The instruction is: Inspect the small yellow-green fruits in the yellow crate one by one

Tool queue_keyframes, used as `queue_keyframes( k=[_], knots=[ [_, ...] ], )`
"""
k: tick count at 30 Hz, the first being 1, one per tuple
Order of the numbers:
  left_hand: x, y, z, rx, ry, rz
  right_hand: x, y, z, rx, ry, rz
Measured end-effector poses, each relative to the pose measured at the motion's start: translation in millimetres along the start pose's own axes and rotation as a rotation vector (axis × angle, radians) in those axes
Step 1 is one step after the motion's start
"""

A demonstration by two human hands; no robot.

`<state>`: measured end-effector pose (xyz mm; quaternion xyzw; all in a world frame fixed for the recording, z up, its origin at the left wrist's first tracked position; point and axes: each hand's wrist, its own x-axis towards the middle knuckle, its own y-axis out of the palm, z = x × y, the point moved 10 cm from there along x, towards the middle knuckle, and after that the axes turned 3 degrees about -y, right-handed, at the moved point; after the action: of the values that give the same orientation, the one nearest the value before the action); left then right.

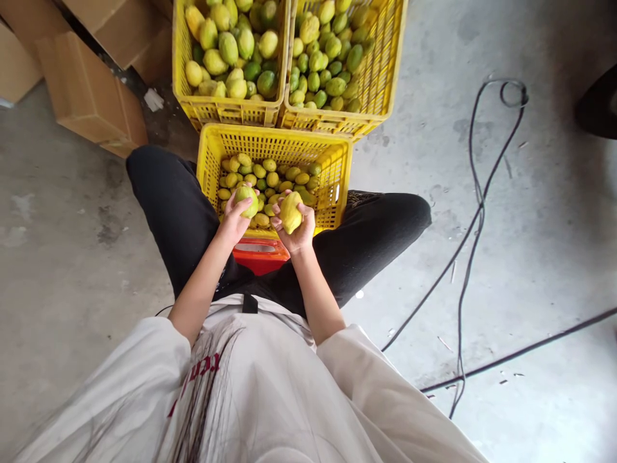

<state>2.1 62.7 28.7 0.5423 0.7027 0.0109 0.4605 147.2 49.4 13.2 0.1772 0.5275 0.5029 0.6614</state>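
Observation:
My left hand (233, 222) is closed around a yellow-green lemon (246, 202). In my right hand (301, 235) rests a yellow lemon (291, 213), with the fingers and thumb wrapped about it. Both hands are over the near side of a yellow slatted crate (274, 134), between my knees. Many smaller-looking yellow and green lemons (259, 171) lie loose in that crate, and my hands hide some of them.
Two more yellow crates, the left one (231, 110) and the right one (337, 118), hold lemons beyond. Under me shows a red stool (260, 260). Cardboard boxes (81, 90) stand at the upper left; a black cable (465, 289) loops across the concrete floor on the right.

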Motion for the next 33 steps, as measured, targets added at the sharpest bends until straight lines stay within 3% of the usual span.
queue_keyframes(
  k=[9,18,23,28,33],
  knots=[
    [-3,5.8,11,-0.029,-0.17,0.068,3,-7,-4,-0.054,-0.016,-0.098],
    [3,10.1,7,-0.053,-0.031,0.134,8,-8,-2,-0.064,-0.088,-0.081],
    [8,0.1,18,-0.049,-0.078,0.091,6,-5,-11,-0.057,-0.011,-0.051],
    [4,2.8,19,-0.05,-0.14,0.069,3,-3,-19,-0.054,0.109,-0.019],
    [1,5.2,16,-0.061,-0.176,0.052,5,-3,-11,-0.025,0.069,-0.028]
  ],
)
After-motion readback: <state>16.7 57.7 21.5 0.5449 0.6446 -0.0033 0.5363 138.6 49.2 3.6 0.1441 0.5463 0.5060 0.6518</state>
